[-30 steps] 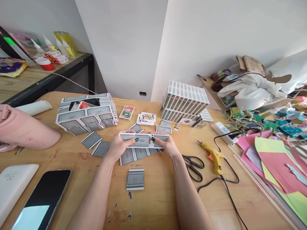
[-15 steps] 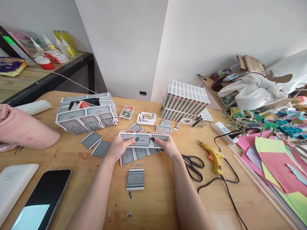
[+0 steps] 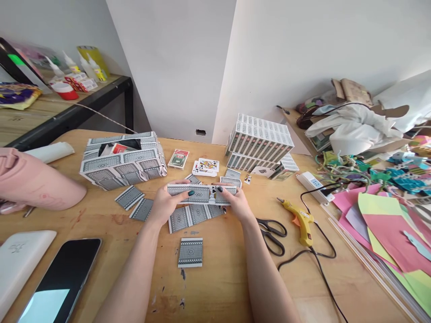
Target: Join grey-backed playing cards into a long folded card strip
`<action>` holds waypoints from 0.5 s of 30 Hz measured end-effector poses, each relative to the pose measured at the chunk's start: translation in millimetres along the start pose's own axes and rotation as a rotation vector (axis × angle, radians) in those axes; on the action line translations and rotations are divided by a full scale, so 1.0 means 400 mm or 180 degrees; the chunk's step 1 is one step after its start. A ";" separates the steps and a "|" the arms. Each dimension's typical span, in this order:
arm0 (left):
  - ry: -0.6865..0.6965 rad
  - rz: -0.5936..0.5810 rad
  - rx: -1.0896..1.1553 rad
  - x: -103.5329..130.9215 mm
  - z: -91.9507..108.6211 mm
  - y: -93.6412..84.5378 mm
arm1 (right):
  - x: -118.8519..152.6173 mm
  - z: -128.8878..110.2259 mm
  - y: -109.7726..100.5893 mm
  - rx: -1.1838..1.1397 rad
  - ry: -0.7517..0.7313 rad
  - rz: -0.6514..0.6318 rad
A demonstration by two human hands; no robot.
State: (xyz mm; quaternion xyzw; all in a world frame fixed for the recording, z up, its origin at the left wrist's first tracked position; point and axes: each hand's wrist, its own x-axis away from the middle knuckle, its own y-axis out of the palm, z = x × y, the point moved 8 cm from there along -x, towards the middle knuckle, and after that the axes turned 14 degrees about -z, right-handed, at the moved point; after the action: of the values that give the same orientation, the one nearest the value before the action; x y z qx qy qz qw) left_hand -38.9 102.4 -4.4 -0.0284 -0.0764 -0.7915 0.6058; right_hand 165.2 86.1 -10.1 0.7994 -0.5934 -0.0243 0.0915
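A strip of joined playing cards (image 3: 200,194), mostly patterned grey backs with a sliver of a card face toward its right part, is held level above the table. My left hand (image 3: 164,204) grips its left end, thumb across the front. On the right end, my right hand (image 3: 240,202) is closed the same way. Below the strip lies a row of joined card pieces (image 3: 193,216), partly hidden by it. A square folded card (image 3: 190,252) lies nearer to me. Two more folded cards (image 3: 129,197) rest left of my left hand.
Behind are a box covered in cards (image 3: 126,166), a boxed deck (image 3: 178,159), loose face cards (image 3: 206,167) and stacked card packs (image 3: 259,141). Black scissors (image 3: 272,235) and a corded yellow glue gun (image 3: 301,220) lie right. A phone (image 3: 60,278) and pink bag (image 3: 40,179) are left.
Both hands keep hold of the card strip. My right thumb has slid slightly right, showing more of the card face. The whole view has shifted very slightly.
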 end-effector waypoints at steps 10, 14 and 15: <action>0.1325 0.0074 -0.0794 0.030 0.101 0.029 | -0.001 0.008 -0.026 -0.1160 0.0084 0.0260; 0.1285 0.0403 0.0164 0.029 0.085 -0.001 | -0.006 0.000 -0.014 -0.1217 -0.0076 0.0222; 0.1259 0.0330 0.0591 0.024 0.076 0.001 | -0.010 0.001 -0.004 -0.1221 -0.0086 0.0195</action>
State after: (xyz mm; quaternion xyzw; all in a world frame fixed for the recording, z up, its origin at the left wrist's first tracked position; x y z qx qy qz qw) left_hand -42.4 98.0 27.0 0.1794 -0.0271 -0.7390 0.6488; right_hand 165.3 90.1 -11.1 0.7485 -0.6030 -0.1449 0.2349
